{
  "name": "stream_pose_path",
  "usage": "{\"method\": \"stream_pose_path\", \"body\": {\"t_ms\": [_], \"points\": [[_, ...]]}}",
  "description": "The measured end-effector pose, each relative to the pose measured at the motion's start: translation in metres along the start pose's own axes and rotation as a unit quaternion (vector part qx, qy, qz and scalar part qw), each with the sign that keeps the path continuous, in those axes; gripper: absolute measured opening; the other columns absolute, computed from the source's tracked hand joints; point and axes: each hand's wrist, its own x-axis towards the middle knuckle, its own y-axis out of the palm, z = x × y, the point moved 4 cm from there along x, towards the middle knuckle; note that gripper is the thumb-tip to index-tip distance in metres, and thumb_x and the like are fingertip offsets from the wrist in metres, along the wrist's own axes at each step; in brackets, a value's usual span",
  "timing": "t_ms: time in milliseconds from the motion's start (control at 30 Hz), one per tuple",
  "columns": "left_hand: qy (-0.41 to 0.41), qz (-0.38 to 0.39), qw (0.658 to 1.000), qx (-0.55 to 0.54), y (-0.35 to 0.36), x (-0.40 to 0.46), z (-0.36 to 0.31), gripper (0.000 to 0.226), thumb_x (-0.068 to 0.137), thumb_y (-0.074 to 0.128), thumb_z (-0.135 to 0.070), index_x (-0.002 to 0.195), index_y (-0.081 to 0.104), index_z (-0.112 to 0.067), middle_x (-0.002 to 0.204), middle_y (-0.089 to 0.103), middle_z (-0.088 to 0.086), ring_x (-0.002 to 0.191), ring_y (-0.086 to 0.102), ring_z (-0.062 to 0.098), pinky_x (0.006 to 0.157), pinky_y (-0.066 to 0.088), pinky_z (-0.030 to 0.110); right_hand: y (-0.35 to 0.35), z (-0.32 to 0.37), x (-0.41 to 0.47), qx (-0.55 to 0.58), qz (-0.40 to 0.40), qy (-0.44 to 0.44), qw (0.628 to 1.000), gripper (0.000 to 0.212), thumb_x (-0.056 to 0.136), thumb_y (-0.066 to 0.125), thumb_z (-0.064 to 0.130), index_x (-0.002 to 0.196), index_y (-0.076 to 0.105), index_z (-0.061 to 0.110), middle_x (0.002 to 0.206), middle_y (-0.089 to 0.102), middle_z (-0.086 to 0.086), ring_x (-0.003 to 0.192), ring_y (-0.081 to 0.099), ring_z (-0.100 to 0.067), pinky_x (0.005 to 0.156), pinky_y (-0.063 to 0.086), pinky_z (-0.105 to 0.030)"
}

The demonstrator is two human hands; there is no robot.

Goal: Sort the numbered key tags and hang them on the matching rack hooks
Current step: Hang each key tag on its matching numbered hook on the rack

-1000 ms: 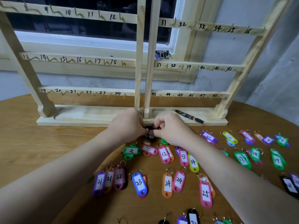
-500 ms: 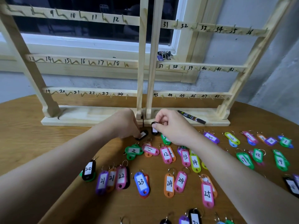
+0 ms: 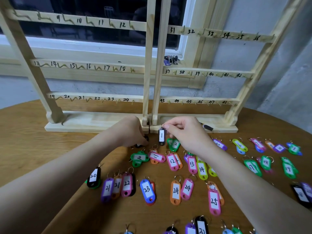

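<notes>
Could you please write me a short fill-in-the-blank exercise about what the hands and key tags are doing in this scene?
1. The right hand pinches the ring of a black tag numbered ____.
2. The blue tag on the table reads ____.
3. The left hand touches a ____ tag lying on the table.
4. The hooks on the wooden rack hold ____ tags.

Missing words: 1; 23; black; no

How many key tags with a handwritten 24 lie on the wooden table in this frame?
2. An orange plastic tag marked 24 lies near the table's middle front, and a pink plastic tag marked 24 lies just right of it, touching. Others may be hidden under the arms or stacked tags.
</notes>
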Motion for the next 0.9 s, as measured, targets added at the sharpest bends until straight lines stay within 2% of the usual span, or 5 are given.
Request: {"method": "stream_pose_path", "body": {"t_ms": [267,467,567,733,900], "points": [[0.071,-0.062,0.994,-0.057,-0.04,-0.043,0.009,0.022,0.096,0.066,-0.035,0.083,0.066,-0.017,0.063,0.064,-0.008,0.052,0.055,0.005,0.043,0.034,0.015,-0.019,0.044,-0.009,-0.026,-0.033,-0.056,0.998,0.017,0.098,0.065,0.023,0.087,0.078,0.024,0.063,0.064,0.027,0.063,0.055,0.004,0.057,0.037,-0.011],[0.108,-0.05,0.972,-0.201,-0.082,-0.098,0.027,0.024,0.102,0.058,-0.03,0.088,0.059,-0.01,0.058,0.066,-0.001,0.046,0.047,0.01,0.045,0.038,0.023,-0.019,0.113,-0.024,0.009,-0.043,-0.077,0.996,0.019,0.099,0.063,0.024,0.086,0.076,0.023,0.073,0.073,0.007,0.058,0.063,-0.013,0.056,0.042,-0.02],[0.113,-0.09,0.979,-0.145,-0.108,-0.129,0.037,0.025,0.099,0.062,-0.037,0.083,0.067,-0.019,0.057,0.053,-0.008,0.051,0.044,0.008,0.049,0.036,0.023,-0.014,0.147,-0.033,0.038,-0.034,-0.085,0.995,0.019,0.1,0.063,0.027,0.088,0.077,0.025,0.08,0.075,0.001,0.065,0.061,-0.037,0.06,0.05,-0.044],[0.084,-0.1,0.982,-0.134,-0.153,-0.167,0.055,0.027,0.102,0.052,-0.02,0.081,0.063,-0.007,0.059,0.048,-0.004,0.056,0.038,0.016,0.056,0.033,0.034,-0.007,0.2,-0.044,0.083,-0.002,-0.07,0.994,0.02,0.101,0.06,0.022,0.093,0.078,0.023,0.09,0.078,0.008,0.086,0.073,-0.02,0.075,0.059,-0.033],[0.136,-0.114,0.971,-0.158,-0.202,-0.184,0.054,0.022,0.104,0.052,-0.019,0.087,0.065,-0.011,0.077,0.074,0.003,0.06,0.06,0.016,0.056,0.046,0.033,0.002,0.246,-0.024,0.096,-0.021,-0.076,0.992,0.02,0.101,0.06,0.02,0.092,0.078,0.021,0.092,0.078,0.009,0.091,0.071,-0.014,0.072,0.057,-0.027]]}}
